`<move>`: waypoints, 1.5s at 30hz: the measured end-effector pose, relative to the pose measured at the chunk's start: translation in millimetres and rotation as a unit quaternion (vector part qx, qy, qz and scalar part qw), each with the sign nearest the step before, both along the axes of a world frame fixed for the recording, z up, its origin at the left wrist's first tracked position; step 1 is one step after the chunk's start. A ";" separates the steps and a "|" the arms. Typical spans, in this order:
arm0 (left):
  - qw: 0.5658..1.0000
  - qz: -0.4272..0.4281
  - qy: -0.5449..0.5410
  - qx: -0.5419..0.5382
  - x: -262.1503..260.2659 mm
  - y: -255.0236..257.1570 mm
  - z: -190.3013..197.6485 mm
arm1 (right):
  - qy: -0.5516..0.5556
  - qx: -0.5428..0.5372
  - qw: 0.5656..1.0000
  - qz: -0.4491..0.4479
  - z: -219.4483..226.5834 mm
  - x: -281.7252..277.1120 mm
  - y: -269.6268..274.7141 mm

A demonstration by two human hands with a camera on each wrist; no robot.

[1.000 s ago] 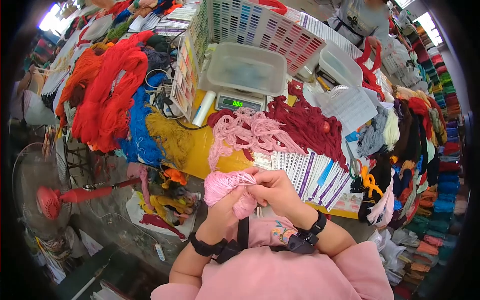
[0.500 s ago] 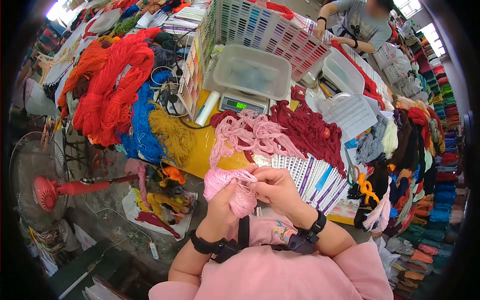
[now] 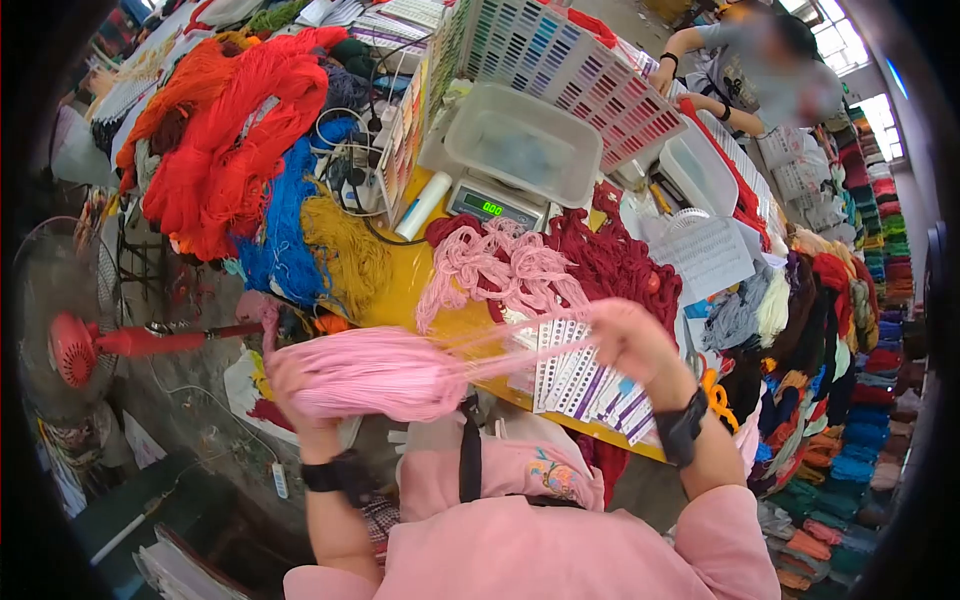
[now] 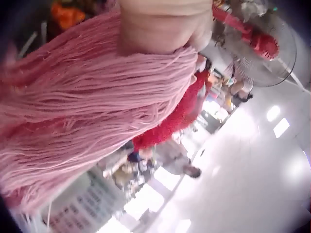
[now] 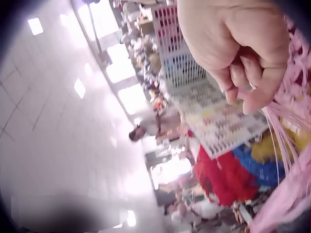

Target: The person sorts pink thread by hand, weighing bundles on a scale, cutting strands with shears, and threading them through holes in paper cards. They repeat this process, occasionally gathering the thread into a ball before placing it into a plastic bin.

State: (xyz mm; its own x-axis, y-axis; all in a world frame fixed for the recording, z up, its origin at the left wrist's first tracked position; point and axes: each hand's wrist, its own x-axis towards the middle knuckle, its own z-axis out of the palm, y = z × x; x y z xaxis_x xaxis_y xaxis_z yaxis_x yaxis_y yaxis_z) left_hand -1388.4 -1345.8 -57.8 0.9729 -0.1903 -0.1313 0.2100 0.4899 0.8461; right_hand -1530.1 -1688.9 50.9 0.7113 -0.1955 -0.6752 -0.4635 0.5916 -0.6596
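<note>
A skein of pink yarn [image 3: 380, 372] is stretched sideways in front of my body. My left hand [image 3: 292, 385] grips its left end; in the left wrist view the strands [image 4: 97, 102] loop round that hand, whose fingers are mostly hidden. Out to the right, over the table's front edge, my right hand [image 3: 635, 340] pinches a few loose pink strands drawn taut from the skein. In the right wrist view the right thumb and curled fingers [image 5: 260, 94] close on those strands. Beneath them, a paler pink bundle of yarn [image 3: 500, 265] lies on the yellow table [image 3: 400, 290].
A scale [image 3: 495, 208] reading 0.00 carries a plastic tub [image 3: 525, 145]. Dark red yarn [image 3: 625, 255] and punched cards [image 3: 590, 385] lie nearby. Red yarn [image 3: 240, 140] is heaped at left, above a fan [image 3: 75, 345]. Another person [image 3: 770, 75] works across the table.
My hands have moved apart, left hand to the left and right hand to the right. The bunched pink yarn has been pulled out long, with strands stretched between the hands.
</note>
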 end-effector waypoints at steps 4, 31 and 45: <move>0.835 0.128 0.253 -0.471 11.9 147.6 -75.4 | 0.005 -0.028 0.940 -0.339 -48.5 -5.7 -110.6; 0.953 0.062 0.292 -0.052 -35.0 143.6 -34.1 | -0.132 -0.496 0.858 -0.007 67.8 167.4 -217.8; 0.871 -0.279 0.335 -0.227 0.7 -27.8 15.9 | -0.106 -0.660 0.742 0.043 -151.5 89.2 -35.1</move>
